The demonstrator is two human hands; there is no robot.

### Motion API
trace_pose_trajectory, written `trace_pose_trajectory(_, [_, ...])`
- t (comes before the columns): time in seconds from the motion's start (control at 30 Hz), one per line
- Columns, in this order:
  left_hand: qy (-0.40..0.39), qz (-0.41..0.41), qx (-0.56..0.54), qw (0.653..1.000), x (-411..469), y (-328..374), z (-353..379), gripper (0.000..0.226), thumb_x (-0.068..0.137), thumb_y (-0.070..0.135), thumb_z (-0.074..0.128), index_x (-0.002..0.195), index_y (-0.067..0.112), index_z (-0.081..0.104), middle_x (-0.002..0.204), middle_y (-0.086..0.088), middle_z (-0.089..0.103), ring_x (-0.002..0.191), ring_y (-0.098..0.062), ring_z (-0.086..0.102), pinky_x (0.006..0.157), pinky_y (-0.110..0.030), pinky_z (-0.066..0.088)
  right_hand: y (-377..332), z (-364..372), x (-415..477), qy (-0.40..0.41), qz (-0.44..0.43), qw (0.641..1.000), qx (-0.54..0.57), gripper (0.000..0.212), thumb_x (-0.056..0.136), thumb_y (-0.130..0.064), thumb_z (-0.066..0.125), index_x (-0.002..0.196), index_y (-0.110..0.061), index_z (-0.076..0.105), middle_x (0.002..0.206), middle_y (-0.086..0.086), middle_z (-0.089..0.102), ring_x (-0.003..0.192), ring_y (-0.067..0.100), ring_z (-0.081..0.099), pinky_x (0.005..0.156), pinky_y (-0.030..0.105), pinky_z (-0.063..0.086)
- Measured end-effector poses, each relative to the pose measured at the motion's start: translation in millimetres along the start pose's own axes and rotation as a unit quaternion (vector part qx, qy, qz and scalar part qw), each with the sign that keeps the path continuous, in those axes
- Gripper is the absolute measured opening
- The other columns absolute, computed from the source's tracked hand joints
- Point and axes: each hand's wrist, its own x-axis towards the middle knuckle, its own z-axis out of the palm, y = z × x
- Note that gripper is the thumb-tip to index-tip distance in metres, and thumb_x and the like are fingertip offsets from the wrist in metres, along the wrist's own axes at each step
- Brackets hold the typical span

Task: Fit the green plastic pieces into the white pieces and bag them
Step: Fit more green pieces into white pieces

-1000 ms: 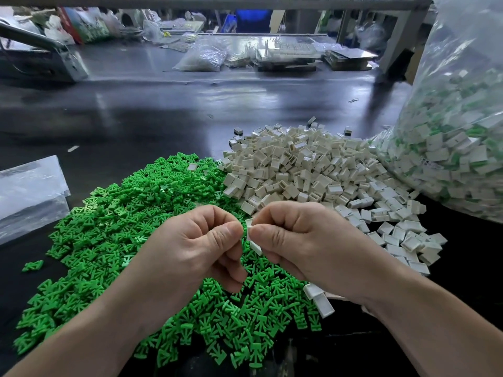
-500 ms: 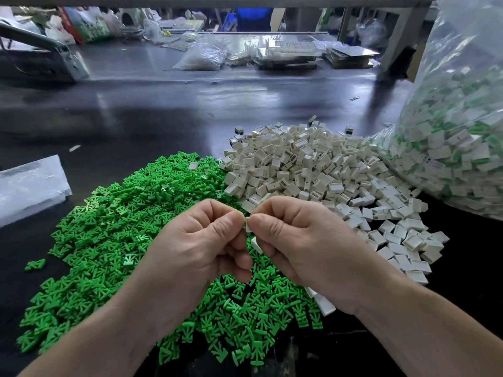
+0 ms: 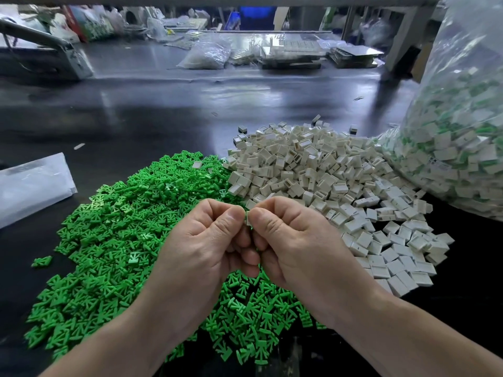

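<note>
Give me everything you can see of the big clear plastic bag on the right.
The big clear plastic bag is thin, crinkled, glossy film, bulging with white rectangular pieces showing green inserts. It stands on the dark table and runs out of frame at the top, mouth unseen. Its base meets the heap of loose white plastic pieces. The left hand and right hand are apart from it, pinching a small white piece between them.
</note>
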Motion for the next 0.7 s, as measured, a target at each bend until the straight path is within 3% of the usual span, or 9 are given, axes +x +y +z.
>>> trace_pose_trajectory(0.13, [-0.005,0.008,0.004,1.0,-2,-1,2,0.015,0.084,0.022,0.06,0.071,0.016,0.065,0.063,-0.012,0.058,0.05,-0.021,0.055,0.045,-0.027,0.049,3,2,-2,0.002,-0.023,1.0,0.001,0.024,0.103,-0.009,0.051,0.081,-0.003,0.056,0.053,-0.002,0.056,0.038,0.003,0.048,0.038,0.012,0.037])
trace_pose_trajectory(0.3, [-0.024,0.042,0.009,0.999,0,-3,-1,0.015,0.086,0.027,0.063,0.076,0.016,0.064,0.064,-0.015,0.06,0.051,-0.024,0.058,0.047,-0.03,0.05,-3,0,0,-0.021,-0.038,0.999,-0.03,0.025,0.104,-0.011,0.051,0.081,-0.004,0.056,0.054,-0.002,0.057,0.038,0.004,0.048,0.038,0.012,0.036])
trace_pose_trajectory(0.4, [-0.022,0.074,0.094,0.993,5,-1,-12,0.038,0.087,0.05,0.065,0.081,0.012,0.061,0.071,-0.02,0.061,0.06,-0.031,0.06,0.055,-0.038,0.052,-6,-5,1,-0.052,-0.001,0.998,-0.03,0.028,0.104,-0.017,0.052,0.076,-0.016,0.059,0.055,-0.004,0.055,0.036,0.006,0.041,0.035,0.015,0.031])
trace_pose_trajectory(0.47, [0.012,0.088,0.131,0.987,9,2,-18,0.06,0.083,0.069,0.057,0.087,0.011,0.067,0.08,-0.022,0.064,0.074,-0.036,0.062,0.068,-0.049,0.052,-5,-6,0,-0.082,0.021,0.993,-0.079,0.031,0.102,-0.021,0.057,0.071,-0.026,0.062,0.058,-0.006,0.053,0.038,0.006,0.04,0.036,0.016,0.031])
trace_pose_trajectory(0.53, [0.001,0.045,0.051,0.998,8,3,-19,0.07,0.082,0.077,0.047,0.093,0.011,0.071,0.093,-0.021,0.068,0.088,-0.036,0.065,0.077,-0.049,0.053,1,0,-4,-0.109,0.024,0.981,-0.156,0.026,0.1,-0.025,0.059,0.075,-0.029,0.064,0.059,-0.01,0.056,0.041,0.004,0.045,0.038,0.017,0.035])
trace_pose_trajectory(0.6, [-0.069,-0.02,-0.019,0.997,3,2,-12,0.079,0.085,0.077,0.04,0.1,0.005,0.07,0.108,-0.027,0.067,0.098,-0.042,0.066,0.08,-0.059,0.052,6,9,-8,-0.117,0.009,0.971,-0.209,0.025,0.099,-0.029,0.059,0.076,-0.035,0.064,0.058,-0.015,0.059,0.045,-0.001,0.05,0.042,0.014,0.038])
trace_pose_trajectory(0.67, [-0.091,-0.04,-0.04,0.994,-3,0,-5,0.079,0.089,0.072,0.039,0.092,0.0,0.071,0.108,-0.032,0.066,0.1,-0.046,0.066,0.079,-0.067,0.05,8,15,-11,-0.116,-0.01,0.966,-0.232,0.031,0.101,-0.027,0.057,0.073,-0.04,0.061,0.058,-0.023,0.058,0.049,-0.006,0.055,0.045,0.008,0.038])
trace_pose_trajectory(0.7, [-0.078,-0.032,-0.05,0.995,-5,0,-2,0.076,0.092,0.067,0.038,0.085,0.0,0.072,0.104,-0.033,0.067,0.099,-0.046,0.067,0.077,-0.061,0.054,9,17,-12,-0.114,-0.018,0.964,-0.238,0.032,0.101,-0.025,0.056,0.074,-0.041,0.059,0.058,-0.025,0.058,0.051,-0.008,0.056,0.046,0.006,0.038])
